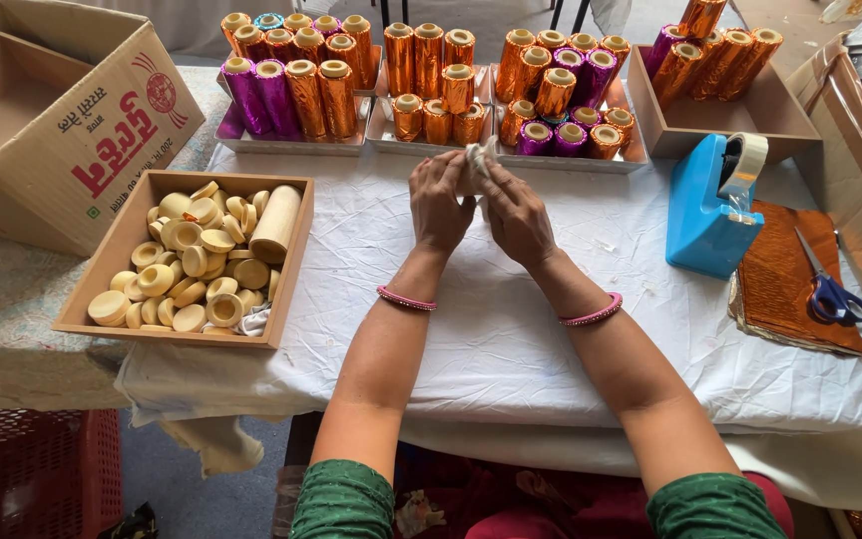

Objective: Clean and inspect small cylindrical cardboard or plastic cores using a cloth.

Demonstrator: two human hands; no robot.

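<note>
Left hand: left hand [439, 205], centre of frame, fingers curled closed on a small white crumpled scrap [479, 158].
Right hand: right hand [517, 215], touching the left, fingers pinched shut on the same scrap.
Scrap: above both hands, over the white tablecloth [511, 339].
Left of frame: shallow wooden tray of pale round caps [192, 262].
Upper right: blue tape dispenser [712, 205].

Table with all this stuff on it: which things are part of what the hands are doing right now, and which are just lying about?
In use:
left hand
right hand
small white piece pinched between both hands

Lying about:
wooden box of cream discs
trays of foil-wrapped rolls
blue tape dispenser
scissors on orange foil sheets
cardboard box
</note>
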